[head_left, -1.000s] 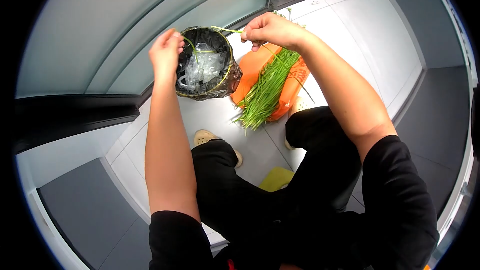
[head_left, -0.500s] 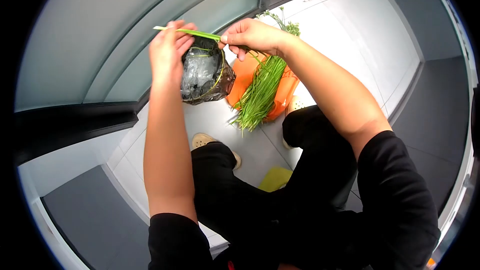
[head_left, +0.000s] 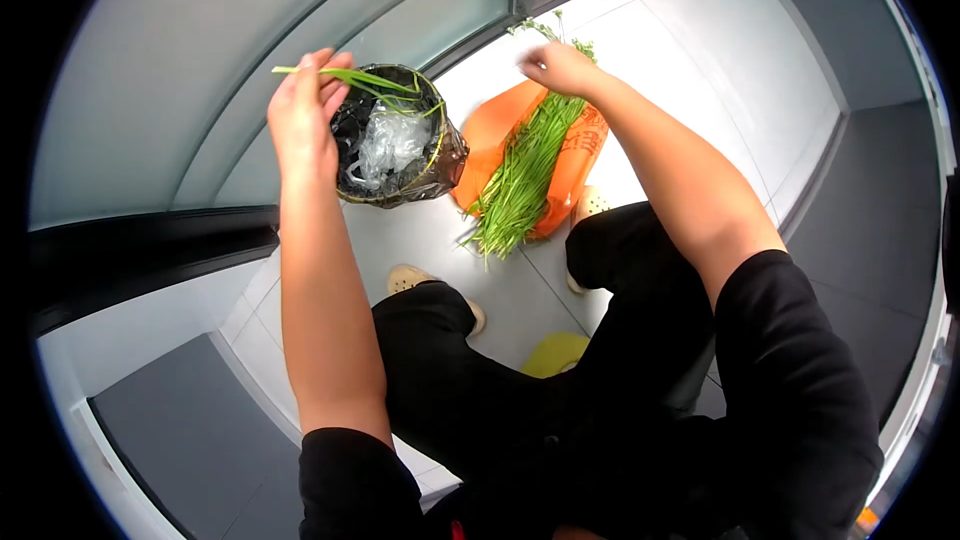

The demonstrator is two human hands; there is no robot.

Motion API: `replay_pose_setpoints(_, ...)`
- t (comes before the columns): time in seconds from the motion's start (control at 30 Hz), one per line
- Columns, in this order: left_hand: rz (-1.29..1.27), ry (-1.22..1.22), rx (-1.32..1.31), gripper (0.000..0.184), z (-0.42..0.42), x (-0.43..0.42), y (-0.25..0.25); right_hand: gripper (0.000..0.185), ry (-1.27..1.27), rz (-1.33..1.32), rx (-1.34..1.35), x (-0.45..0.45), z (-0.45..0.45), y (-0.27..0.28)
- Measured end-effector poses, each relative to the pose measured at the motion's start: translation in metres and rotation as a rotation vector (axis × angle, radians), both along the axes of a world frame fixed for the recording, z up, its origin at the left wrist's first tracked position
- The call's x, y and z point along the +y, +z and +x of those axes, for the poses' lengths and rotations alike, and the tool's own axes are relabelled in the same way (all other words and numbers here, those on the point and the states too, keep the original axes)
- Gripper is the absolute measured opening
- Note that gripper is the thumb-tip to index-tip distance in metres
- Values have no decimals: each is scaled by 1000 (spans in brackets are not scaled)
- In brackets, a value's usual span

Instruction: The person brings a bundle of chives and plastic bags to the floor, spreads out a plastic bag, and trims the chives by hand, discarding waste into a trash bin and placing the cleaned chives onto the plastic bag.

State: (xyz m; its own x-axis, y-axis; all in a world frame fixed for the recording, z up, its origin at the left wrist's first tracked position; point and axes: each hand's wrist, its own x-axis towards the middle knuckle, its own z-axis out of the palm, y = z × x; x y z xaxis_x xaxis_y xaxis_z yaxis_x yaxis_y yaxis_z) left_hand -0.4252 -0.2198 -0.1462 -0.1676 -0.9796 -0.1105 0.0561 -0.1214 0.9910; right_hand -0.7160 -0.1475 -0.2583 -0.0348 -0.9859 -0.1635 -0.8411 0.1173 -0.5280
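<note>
My left hand (head_left: pixel 305 112) pinches a few green chive blades (head_left: pixel 372 80) with a pale end, its fingers closed round them. The blades reach right, over the mouth of a round bin (head_left: pixel 441 153) lined with a dark bag. Inside the bin lies crumpled clear plastic (head_left: pixel 390 143). My right hand (head_left: pixel 562 68) is over the upper end of a bunch of chives (head_left: pixel 525 172); its fingers look curled but are blurred, so I cannot tell whether they hold anything. The bunch lies on an orange plastic bag (head_left: pixel 575 175) on the floor.
Leafy sprigs (head_left: pixel 540 30) stick out beyond the bunch's far end. A frosted glass panel (head_left: pixel 200 70) stands close on the left. My feet, in beige clogs (head_left: pixel 408 278), flank the bag, with a yellow-green object (head_left: pixel 553 355) between my legs. Pale tiles (head_left: pixel 720 70) cover the floor.
My right hand has let go of the chive blades and moved right and slightly up, over the bunch. My left hand has shifted left with the blades, which now droop over the bin.
</note>
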Motion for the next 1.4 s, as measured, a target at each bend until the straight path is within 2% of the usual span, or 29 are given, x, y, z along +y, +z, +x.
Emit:
replay_pose_setpoints(0.03,-7,-57,-12,38,-10,5,1,35,59,-195,-247,-8,16,27)
replay_pose_setpoints(0.07,-15,-114,-24,37,-21,10,1,33,22,-263,-469,-15,37,45)
replay_pose_setpoints(0.13,-60,-185,61,35,-43,23,2,29,178,-499,-452,-9,71,92)
replay_pose_setpoints(0.2,-44,-214,104,35,-53,32,2,25,217,-437,-365,-3,85,108)
replay_pose_setpoints(0.23,-23,-275,132,35,-56,34,2,17,258,-621,-336,-4,87,103)
replay_pose_setpoints(0.27,1,-338,161,35,-59,37,2,17,247,-616,-334,-3,81,100)
replay_pose_setpoints(0.33,-11,-321,81,34,-59,38,1,18,272,-605,-63,0,68,99)
replay_pose_setpoints(0.4,-141,-228,-199,33,-57,39,0,17,262,-541,42,5,51,104)
replay_pose_setpoints(0.5,-101,-241,-265,31,-57,35,1,16,260,-509,222,11,24,102)
replay_pose_setpoints(0.57,-111,-268,-310,30,-61,34,0,16,228,-409,273,16,17,111)
replay_pose_setpoints(0.6,-279,-282,-390,29,-66,38,-3,17,224,-340,297,18,16,114)
replay_pose_setpoints(0.67,-533,-331,-596,29,-75,47,-9,15,301,-380,292,20,20,108)
replay_pose_setpoints(0.73,-575,-483,-900,27,-75,53,-6,13,407,-443,277,14,27,107)
replay_pose_setpoints(0.87,-532,-486,-1007,29,-65,51,2,14,302,-295,359,12,28,109)
replay_pose_setpoints(0.93,-566,-350,-1017,28,-50,46,4,19,145,-480,355,13,31,106)
replay_pose_setpoints(1.0,-522,-137,-841,24,-34,34,-8,24,3,-486,209,7,40,99)
replay_pose_setpoints(1.03,-395,-124,-728,24,-26,26,-13,26,21,-380,43,5,47,90)
replay_pose_setpoints(1.07,-266,-116,-609,24,-21,21,-11,32,65,-180,-335,1,58,85)
replay_pose_setpoints(1.1,-243,-139,-480,23,-18,22,-11,34,33,-60,-618,3,66,79)
replay_pose_setpoints(1.13,-243,-146,-471,23,-17,26,-11,35,-8,65,-900,6,83,82)
replay_pose_setpoints(1.2,-150,-273,-350,21,-22,35,-13,32,-121,61,-1182,-1,101,84)
replay_pose_setpoints(1.33,-175,-422,-521,19,-43,53,-35,23,-259,30,-1255,-9,93,89)
replay_pose_setpoints(1.4,-147,-423,-464,20,-60,51,-68,22,-295,-16,-1115,-7,71,85)
